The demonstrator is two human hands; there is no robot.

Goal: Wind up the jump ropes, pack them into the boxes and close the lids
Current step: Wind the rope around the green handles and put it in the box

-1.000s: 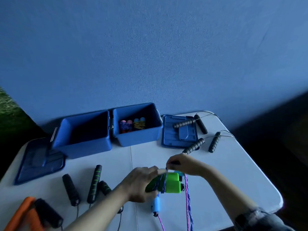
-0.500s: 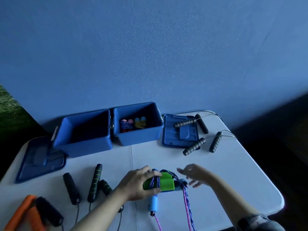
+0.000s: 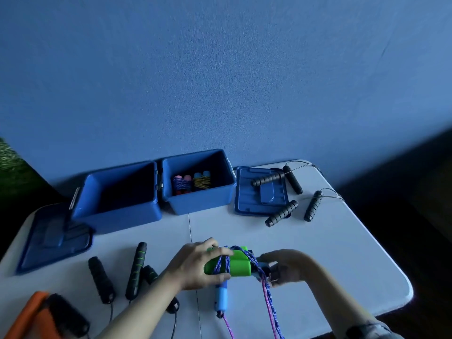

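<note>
White tabletop [image 3: 318, 253] fills the lower part of the head view, its seam running toward the person between the two forearms, and a plain blue wall [image 3: 220, 81] rises behind it. Dark floor shows past the table's rounded right corner, and a patch of green lies at the far left edge.

Above the near middle of the table, the left hand [image 3: 195, 265] grips the pair of green handles [image 3: 232, 264], fingers curled over the top and thumb beneath, with turns of blue-and-pink rope [image 3: 265, 289] crossing them. Just right of the handles, the right hand [image 3: 286, 266] has its fingers curled at the rope by the handles' end, though whether it actually pinches the rope cannot be told. Loose strands hang down from there toward the bottom edge. A light blue handle [image 3: 221, 298] sticks out below the left hand.

Beyond the hands stand two open blue boxes side by side: the left box [image 3: 117, 206] looks dark inside, and the right box [image 3: 203, 199] holds two wound ropes [image 3: 193, 183]. One lid [image 3: 52, 238] lies left of the boxes, the other lid [image 3: 260, 192] to their right. Black foam-handled ropes [image 3: 288, 192] rest on and beside that right lid. Left of the left forearm lie black handles with green bands [image 3: 135, 270], and an orange handle [image 3: 27, 314] sits at the bottom-left corner.
</note>
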